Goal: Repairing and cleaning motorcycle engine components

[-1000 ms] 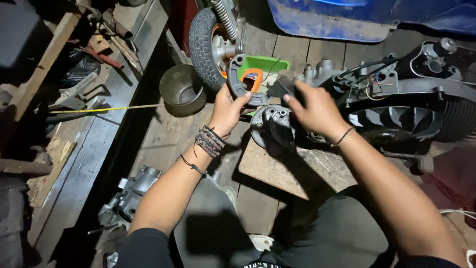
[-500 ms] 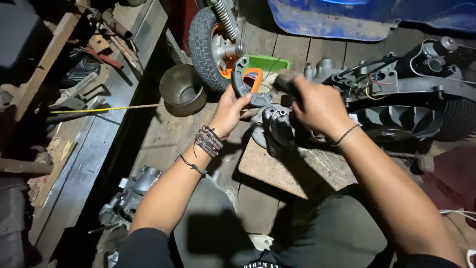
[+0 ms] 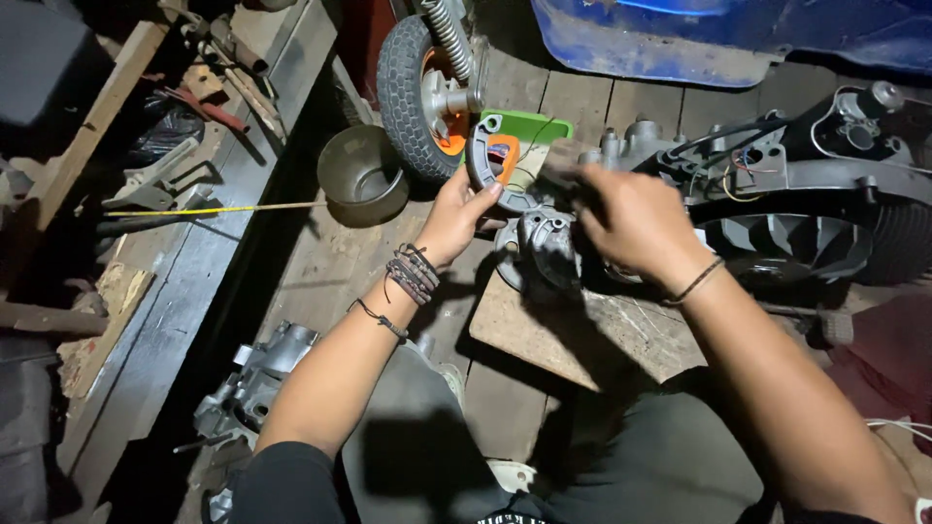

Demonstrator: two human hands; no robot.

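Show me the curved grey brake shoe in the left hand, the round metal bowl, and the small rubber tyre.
Curved grey brake shoe (image 3: 482, 167), head view, on its arc above the thumb.
Round metal bowl (image 3: 361, 175), head view, on its inner wall.
Small black rubber tyre (image 3: 400, 92), head view, on the tread.

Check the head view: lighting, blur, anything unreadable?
Head view: one light from the camera side, bright centre, dark corners. Right hand motion-blurred at the fingers; left hand and curved grey part sharp. Hard arm shadows across the wooden board; left shelf dim.
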